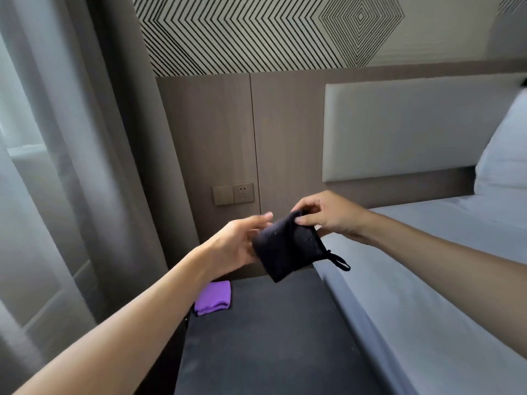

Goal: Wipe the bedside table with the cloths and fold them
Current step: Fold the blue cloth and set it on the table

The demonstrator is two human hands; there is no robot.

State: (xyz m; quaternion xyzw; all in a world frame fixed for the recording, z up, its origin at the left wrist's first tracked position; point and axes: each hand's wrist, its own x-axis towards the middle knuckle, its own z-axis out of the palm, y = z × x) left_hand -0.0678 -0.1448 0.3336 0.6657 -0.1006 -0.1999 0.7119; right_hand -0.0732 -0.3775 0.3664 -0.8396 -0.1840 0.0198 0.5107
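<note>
A small dark navy cloth, folded into a compact square with a thin hanging loop at its right corner, is held in the air above the far end of the black bedside table. My right hand pinches its top edge. My left hand supports its left side from underneath, fingers spread and slightly blurred. A purple cloth, folded, lies on the table's far left corner, partly hidden behind my left forearm.
A bed with grey sheet runs along the table's right side, with a white pillow and padded headboard. A wall socket sits on the wood panel behind. Curtains hang at the left.
</note>
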